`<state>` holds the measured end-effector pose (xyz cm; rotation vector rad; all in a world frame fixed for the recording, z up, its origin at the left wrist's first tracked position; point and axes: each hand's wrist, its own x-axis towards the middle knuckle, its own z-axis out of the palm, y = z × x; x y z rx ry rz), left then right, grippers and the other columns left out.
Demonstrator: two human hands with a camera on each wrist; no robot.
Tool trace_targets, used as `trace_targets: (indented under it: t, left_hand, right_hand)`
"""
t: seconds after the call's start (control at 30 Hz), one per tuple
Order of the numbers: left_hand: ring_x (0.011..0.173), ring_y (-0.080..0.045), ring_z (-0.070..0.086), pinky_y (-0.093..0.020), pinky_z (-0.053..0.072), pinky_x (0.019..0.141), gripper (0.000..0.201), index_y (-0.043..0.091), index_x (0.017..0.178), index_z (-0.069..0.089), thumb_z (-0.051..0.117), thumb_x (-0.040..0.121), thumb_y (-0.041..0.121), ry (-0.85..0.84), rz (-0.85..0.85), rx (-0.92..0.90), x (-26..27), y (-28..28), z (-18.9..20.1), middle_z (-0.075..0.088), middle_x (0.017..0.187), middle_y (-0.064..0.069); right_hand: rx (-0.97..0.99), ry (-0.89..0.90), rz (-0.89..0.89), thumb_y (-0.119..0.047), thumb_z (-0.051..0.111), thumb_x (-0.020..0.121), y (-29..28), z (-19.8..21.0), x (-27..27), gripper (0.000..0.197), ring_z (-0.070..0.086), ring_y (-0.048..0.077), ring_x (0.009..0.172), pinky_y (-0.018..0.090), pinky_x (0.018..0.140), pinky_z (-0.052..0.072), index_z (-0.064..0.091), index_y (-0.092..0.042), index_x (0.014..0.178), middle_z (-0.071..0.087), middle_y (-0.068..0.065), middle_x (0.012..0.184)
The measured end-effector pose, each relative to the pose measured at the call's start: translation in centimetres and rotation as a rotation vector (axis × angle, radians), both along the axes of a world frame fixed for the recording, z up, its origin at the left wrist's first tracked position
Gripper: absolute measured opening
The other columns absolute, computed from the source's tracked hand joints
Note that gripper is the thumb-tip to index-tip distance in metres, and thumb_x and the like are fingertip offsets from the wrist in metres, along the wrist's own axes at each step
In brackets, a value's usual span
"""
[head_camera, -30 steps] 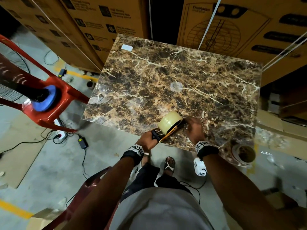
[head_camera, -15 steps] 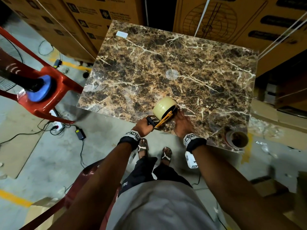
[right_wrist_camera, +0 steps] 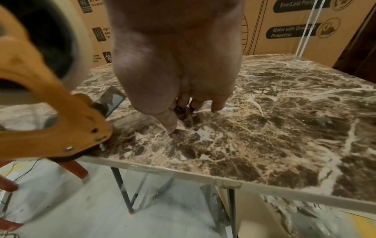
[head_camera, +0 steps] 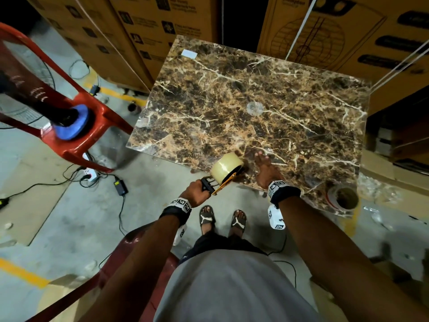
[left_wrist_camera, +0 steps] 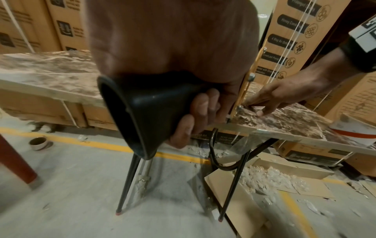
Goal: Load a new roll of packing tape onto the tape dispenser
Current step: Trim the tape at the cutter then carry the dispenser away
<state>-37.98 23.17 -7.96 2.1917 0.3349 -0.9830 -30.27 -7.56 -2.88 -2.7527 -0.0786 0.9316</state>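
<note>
A tan roll of packing tape (head_camera: 226, 166) sits on the orange-framed dispenser (head_camera: 225, 183) at the near edge of the marble table (head_camera: 255, 101). My left hand (head_camera: 199, 192) grips the dispenser's black handle (left_wrist_camera: 146, 112), held off the table's edge. In the right wrist view the orange frame (right_wrist_camera: 40, 96) and roll (right_wrist_camera: 81, 40) fill the left side. My right hand (head_camera: 263, 159) lies on the tabletop just right of the roll, apart from it. Its fingertips (right_wrist_camera: 217, 107) touch a shiny strip of clear tape on the marble.
A white, red-banded roll with a brown core (head_camera: 343, 197) stands at the table's near right corner. A red chair holding a fan base (head_camera: 69, 126) is to the left, with cables and a power strip (head_camera: 90, 175) on the floor. Stacked cartons (head_camera: 336, 31) stand behind the table.
My right hand has left the front of the dispenser and slid right onto the tabletop. The left hand keeps its grip on the handle.
</note>
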Motion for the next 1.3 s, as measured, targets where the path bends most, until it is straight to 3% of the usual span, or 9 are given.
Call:
trace_targets:
  t: [0.1, 0.23, 0.43, 0.57, 0.67, 0.87, 1.0, 1.13, 1.3]
  left_hand:
    - [0.087, -0.024, 0.072, -0.041, 0.06, 0.078, 0.064, 0.03, 0.121, 0.063, 0.051, 0.06, 0.045, -0.015, 0.027, -0.01, -1.6, 0.9, 2.6, 0.076, 0.093, 0.001]
    - [0.087, -0.021, 0.071, -0.036, 0.059, 0.08, 0.064, 0.032, 0.124, 0.062, 0.053, 0.061, 0.038, -0.055, 0.034, -0.074, -2.8, 0.6, 6.6, 0.076, 0.093, 0.001]
    - [0.09, -0.027, 0.07, -0.04, 0.059, 0.085, 0.057, 0.018, 0.115, 0.067, 0.053, 0.063, 0.036, -0.052, 0.07, -0.076, -3.2, -0.8, 8.4, 0.075, 0.098, -0.008]
    - [0.094, -0.031, 0.068, -0.037, 0.056, 0.084, 0.057, 0.013, 0.116, 0.065, 0.053, 0.065, 0.035, -0.072, 0.074, -0.059, -3.3, -1.1, 9.0, 0.073, 0.104, -0.014]
    - [0.091, -0.032, 0.069, -0.039, 0.057, 0.083, 0.052, 0.018, 0.112, 0.066, 0.051, 0.065, 0.033, -0.1, 0.05, -0.073, -3.4, -1.1, 8.9, 0.074, 0.099, -0.013]
    - [0.088, -0.029, 0.071, -0.044, 0.059, 0.082, 0.052, 0.026, 0.108, 0.066, 0.049, 0.062, 0.041, -0.109, 0.038, -0.061, -4.1, -0.4, 7.6, 0.076, 0.093, -0.006]
    - [0.085, -0.024, 0.071, -0.043, 0.06, 0.08, 0.04, 0.03, 0.106, 0.064, 0.053, 0.069, 0.039, -0.11, 0.04, -0.036, -5.1, 0.3, 7.2, 0.076, 0.092, 0.0]
    - [0.083, -0.016, 0.072, -0.041, 0.06, 0.078, 0.028, 0.031, 0.101, 0.064, 0.055, 0.075, 0.039, -0.109, 0.068, -0.023, -8.2, 3.0, 6.2, 0.075, 0.089, 0.006]
    - [0.084, -0.013, 0.072, -0.041, 0.061, 0.079, 0.026, 0.037, 0.098, 0.063, 0.054, 0.074, 0.034, -0.073, 0.084, -0.01, -11.4, 6.6, 0.8, 0.075, 0.085, 0.009]
  right_hand:
    - [-0.031, 0.053, 0.006, -0.014, 0.056, 0.098, 0.2, -0.5, 0.4, 0.095, -0.008, 0.023, 0.159, 0.055, 0.124, 0.019, -0.011, -0.03, 0.163, -0.022, -0.011, 0.168]
    - [-0.093, 0.09, -0.013, -0.019, 0.052, 0.103, 1.5, 0.5, 0.7, 0.087, -0.009, 0.03, 0.158, 0.056, 0.125, 0.019, -0.011, -0.023, 0.163, -0.022, -0.005, 0.169]
    - [0.221, -0.128, 0.082, -0.001, 0.055, 0.092, 5.1, 0.7, -3.2, 0.065, 0.043, 0.036, 0.143, 0.044, 0.117, 0.039, 0.042, -0.014, 0.154, 0.036, 0.012, 0.163]
    - [0.195, -0.161, 0.141, 0.008, 0.061, 0.079, 5.2, -1.2, -5.6, 0.081, 0.035, 0.038, 0.148, 0.051, 0.113, 0.043, 0.042, -0.015, 0.155, 0.025, 0.009, 0.168]
    - [0.12, -0.143, 0.194, 0.002, 0.061, 0.08, 5.8, -1.3, -6.2, 0.084, 0.021, 0.034, 0.155, 0.054, 0.118, 0.034, 0.039, -0.023, 0.157, 0.024, 0.006, 0.169]
    - [0.084, -0.041, 0.15, -0.005, 0.058, 0.085, 6.4, 0.1, -5.5, 0.081, 0.034, 0.033, 0.149, 0.05, 0.116, 0.037, 0.035, -0.032, 0.158, 0.019, -0.001, 0.17]
    - [0.079, -0.032, 0.152, -0.005, 0.056, 0.087, 6.4, 0.5, -5.4, 0.084, 0.017, 0.023, 0.157, 0.054, 0.121, 0.027, 0.029, -0.04, 0.159, 0.007, -0.013, 0.171]
    - [0.072, -0.015, 0.143, -0.01, 0.054, 0.091, 6.5, 0.2, -5.6, 0.09, 0.005, 0.019, 0.159, 0.056, 0.122, 0.024, 0.009, -0.041, 0.162, -0.003, -0.017, 0.17]
    - [0.052, -0.01, 0.147, -0.01, 0.055, 0.091, 7.2, 0.5, -5.5, 0.088, 0.004, 0.023, 0.159, 0.053, 0.123, 0.027, 0.01, -0.03, 0.164, -0.003, -0.009, 0.172]
